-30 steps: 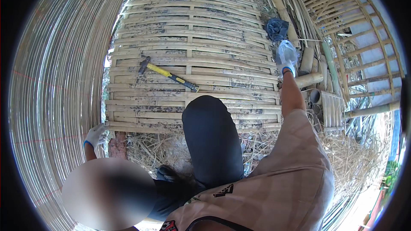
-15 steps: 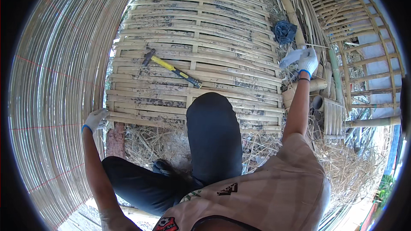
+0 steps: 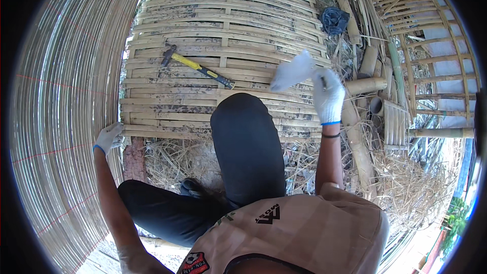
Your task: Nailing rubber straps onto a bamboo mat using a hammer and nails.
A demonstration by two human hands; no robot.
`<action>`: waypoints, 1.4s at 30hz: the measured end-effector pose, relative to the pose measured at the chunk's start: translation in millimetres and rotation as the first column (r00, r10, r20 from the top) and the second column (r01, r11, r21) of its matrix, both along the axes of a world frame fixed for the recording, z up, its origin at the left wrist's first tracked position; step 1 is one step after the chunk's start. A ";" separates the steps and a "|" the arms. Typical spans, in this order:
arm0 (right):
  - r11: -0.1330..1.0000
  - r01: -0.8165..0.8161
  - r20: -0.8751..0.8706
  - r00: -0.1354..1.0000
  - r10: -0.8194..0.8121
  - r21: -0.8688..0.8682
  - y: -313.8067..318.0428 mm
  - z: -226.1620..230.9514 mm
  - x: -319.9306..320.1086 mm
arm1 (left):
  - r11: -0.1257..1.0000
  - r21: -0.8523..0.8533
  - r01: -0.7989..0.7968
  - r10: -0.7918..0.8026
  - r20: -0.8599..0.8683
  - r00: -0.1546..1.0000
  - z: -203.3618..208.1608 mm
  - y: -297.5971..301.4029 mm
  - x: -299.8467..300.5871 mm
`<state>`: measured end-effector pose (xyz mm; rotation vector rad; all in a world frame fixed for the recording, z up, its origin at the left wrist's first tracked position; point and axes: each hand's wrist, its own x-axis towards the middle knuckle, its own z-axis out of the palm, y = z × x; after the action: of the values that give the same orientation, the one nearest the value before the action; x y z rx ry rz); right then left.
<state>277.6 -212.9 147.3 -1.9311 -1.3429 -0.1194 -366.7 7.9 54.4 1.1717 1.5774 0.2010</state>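
A panel of woven split-bamboo slats [image 3: 198, 102] lies in front of my knee. My left hand [image 3: 109, 137], in a white glove with a blue cuff, is closed at the panel's near left corner, beside the upright bamboo screen. Its fingertips are partly hidden there. Above the panel's right side, my gloved right hand [image 3: 328, 96] is closed on a whitish translucent plastic bag [image 3: 293, 72], which sticks out to the left. On the slats rests a hammer [image 3: 198, 67] with a dark head and a yellow-and-black handle, touched by neither hand.
A tall screen of thin bamboo strips [image 3: 61, 111] stands along the left. Right of the panel are a crumpled black plastic bag [image 3: 334, 21], cut bamboo poles [image 3: 366, 86] and dry straw [image 3: 406, 185]. A bamboo lattice frame [image 3: 431, 56] rises at the far right. A reddish post [image 3: 134, 160] stands near my left hand.
My right hand has swung left from beside the poles to over the panel, carrying the plastic bag. My left hand stays at the panel's corner. The view has shifted slightly.
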 end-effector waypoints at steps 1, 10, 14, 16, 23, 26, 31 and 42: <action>0.993 -0.020 -0.032 0.999 0.016 -0.118 -8.8 -12.3 -7.0 | 0.999 -0.030 -0.017 0.018 0.027 0.999 -3.9 2.3 -7.7; 0.991 0.106 -0.164 0.979 -0.119 -0.086 -36.6 7.5 -6.7 | 0.996 -0.088 -0.033 0.029 -0.041 0.999 -19.0 8.2 -8.7; 0.992 -0.117 -0.312 0.942 0.125 0.044 7.5 -18.8 -4.8 | 0.992 -0.122 -0.016 0.014 -0.017 1.000 -13.6 9.9 -10.7; 0.906 -0.266 -0.376 0.917 0.133 -0.329 25.3 -53.9 5.6 | 0.997 -0.073 -0.039 0.039 -0.004 0.999 -12.2 5.6 2.2; 0.658 -0.072 0.087 0.975 0.205 -0.749 55.1 -137.2 -6.0 | 0.995 -0.080 -0.065 0.071 0.074 0.995 -5.3 2.3 -16.2; 0.747 0.127 0.389 0.902 0.186 -0.652 43.6 -160.6 -40.1 | 1.000 -0.021 0.003 -0.004 -0.063 0.998 6.7 -1.0 -28.9; 0.820 0.336 0.493 0.867 -0.077 -0.463 53.4 -164.7 -79.1 | 0.876 0.360 0.320 -0.169 -0.393 0.904 102.2 24.0 113.1; 0.748 -0.092 0.016 0.991 0.136 -0.658 36.3 -186.8 -28.6 | 0.342 0.466 0.816 -0.940 0.167 0.299 62.0 -65.9 534.9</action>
<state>249.1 -176.6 -39.4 -2.4179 -1.6956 0.4193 168.1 -58.0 116.4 1.9543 0.2984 -0.0848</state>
